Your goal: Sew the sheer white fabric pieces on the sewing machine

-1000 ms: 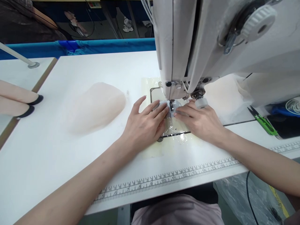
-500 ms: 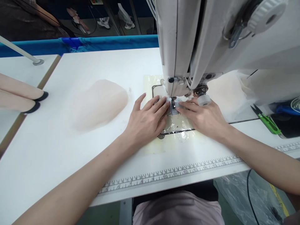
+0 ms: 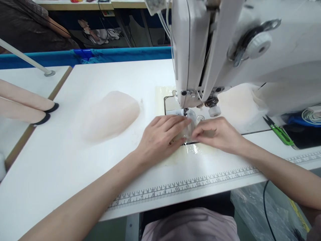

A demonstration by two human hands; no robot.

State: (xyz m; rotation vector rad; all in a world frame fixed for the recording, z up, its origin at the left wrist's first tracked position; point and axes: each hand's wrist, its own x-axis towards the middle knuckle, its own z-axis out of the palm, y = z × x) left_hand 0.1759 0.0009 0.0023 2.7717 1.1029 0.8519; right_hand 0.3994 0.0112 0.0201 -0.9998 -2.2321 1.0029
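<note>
The white sewing machine (image 3: 184, 50) stands over the table, its needle and presser foot (image 3: 185, 112) just beyond my fingertips. My left hand (image 3: 160, 137) lies flat with its fingers stretched over the needle plate area in front of the foot. Thumb and fingertips of my right hand (image 3: 218, 134) are pinched together to the right of it, on a thin, pale, see-through piece of fabric (image 3: 191, 126) that runs between the hands by the foot. Its edges are hard to make out.
A sheer beige fabric piece (image 3: 115, 115) lies on the white table (image 3: 62, 160) at left. Green-handled snips (image 3: 281, 134) rest at right beside a dark object. Pale fabric (image 3: 237, 102) lies under the machine arm. Two beige, black-tipped forms (image 3: 25, 107) stick in from the left edge.
Both hands have drawn back from the presser foot toward the table's front edge. The right fingers have gone from stretched out to pinched. The camera view has shifted slightly.
</note>
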